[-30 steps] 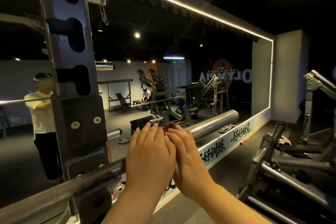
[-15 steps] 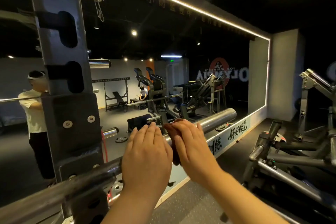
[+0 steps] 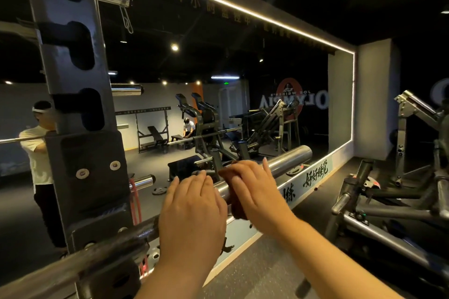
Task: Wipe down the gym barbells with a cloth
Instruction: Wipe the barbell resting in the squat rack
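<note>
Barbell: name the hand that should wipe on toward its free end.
Right. The right hand presses the cloth onto the barbell, nearer the free end; the left hand rests on the bar without cloth.

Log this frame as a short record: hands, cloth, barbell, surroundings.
setting: gym, wall mirror ahead
barbell: rests on the rack upright, its sleeve end pointing right and away
left hand: rests on the barbell beside the cloth, fingers laid over it
right hand: presses the cloth onto the sleeve
cloth: dark reddish-brown, draped round the sleeve under the right hand
wipe position: inner part of the sleeve; outer end bare
</note>
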`<state>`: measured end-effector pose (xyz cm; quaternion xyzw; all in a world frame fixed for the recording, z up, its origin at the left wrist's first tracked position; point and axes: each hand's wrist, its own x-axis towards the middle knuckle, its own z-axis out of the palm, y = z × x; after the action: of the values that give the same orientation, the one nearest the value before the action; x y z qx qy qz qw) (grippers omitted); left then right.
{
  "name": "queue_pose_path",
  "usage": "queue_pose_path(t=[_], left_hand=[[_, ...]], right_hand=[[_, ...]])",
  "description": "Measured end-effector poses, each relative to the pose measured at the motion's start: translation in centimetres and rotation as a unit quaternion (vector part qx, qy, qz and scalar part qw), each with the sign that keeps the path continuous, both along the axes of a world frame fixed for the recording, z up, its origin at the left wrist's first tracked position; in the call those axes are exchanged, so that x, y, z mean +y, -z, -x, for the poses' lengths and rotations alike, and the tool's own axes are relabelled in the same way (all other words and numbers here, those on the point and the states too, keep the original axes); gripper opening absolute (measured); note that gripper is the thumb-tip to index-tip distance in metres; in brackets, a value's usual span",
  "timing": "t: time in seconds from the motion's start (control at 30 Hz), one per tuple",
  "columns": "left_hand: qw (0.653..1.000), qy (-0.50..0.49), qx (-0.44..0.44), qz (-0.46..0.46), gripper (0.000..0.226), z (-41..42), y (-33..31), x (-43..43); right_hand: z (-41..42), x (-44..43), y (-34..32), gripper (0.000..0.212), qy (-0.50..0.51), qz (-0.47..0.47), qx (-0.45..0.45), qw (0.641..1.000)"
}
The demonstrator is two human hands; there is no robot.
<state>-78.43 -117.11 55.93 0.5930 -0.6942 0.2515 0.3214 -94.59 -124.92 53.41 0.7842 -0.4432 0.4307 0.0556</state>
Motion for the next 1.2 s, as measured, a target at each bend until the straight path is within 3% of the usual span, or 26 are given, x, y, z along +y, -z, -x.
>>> queue_pose_path(t=[0.1, 0.17, 0.33, 0.47, 0.63, 0.8, 0.97, 1.13, 1.2], left_hand=[[0.997, 0.018, -0.036, -0.064, 0.042, 0.7, -1.6, 0.3], [0.996, 0.025, -0.065, -0.055, 0.043, 1.0, -1.8, 0.1], [0.992, -0.024, -0.092, -0.079, 0.053, 1.0, -0.7, 0.0], [0.994, -0.003, -0.086, -0.062, 0.053, 0.4, 0.0, -0.8], [0.992, -0.006, -0.11, -0.06, 0.051, 0.5, 0.3, -0.7], [0.989, 0.001, -0.147, -0.018, 0.057, 0.7, 0.2, -0.2], [0.99, 0.011, -0.144, -0.011, 0.06, 0.7, -0.1, 0.0], [0.991, -0.006, -0.121, -0.051, 0.056, 0.8, -0.3, 0.2], [0.989, -0.001, -0.131, -0.067, 0.057, 1.0, -0.2, 0.1]], right_hand=[[1.2, -2.3, -2.3, 0.045, 0.043, -0.036, 0.019, 0.998], [1.2, -2.1, -1.5, 0.048, 0.077, 0.006, 0.001, 0.997], [-0.4, 1.0, 1.4, 0.044, -0.008, 0.044, -0.065, 0.997], [2.0, -1.4, -0.1, 0.037, 0.011, 0.029, -0.045, 0.998], [0.3, -1.7, -0.2, 0.036, 0.05, 0.02, -0.129, 0.99], [0.8, -0.5, -0.1, 0.039, -0.031, 0.021, -0.061, 0.997], [3.3, -3.9, -1.8, 0.031, 0.015, -0.015, -0.086, 0.996], [0.8, -2.8, 2.9, 0.037, 0.016, 0.1, -0.198, 0.975], [1.2, -2.6, 3.1, 0.039, 0.006, 0.105, -0.193, 0.976]])
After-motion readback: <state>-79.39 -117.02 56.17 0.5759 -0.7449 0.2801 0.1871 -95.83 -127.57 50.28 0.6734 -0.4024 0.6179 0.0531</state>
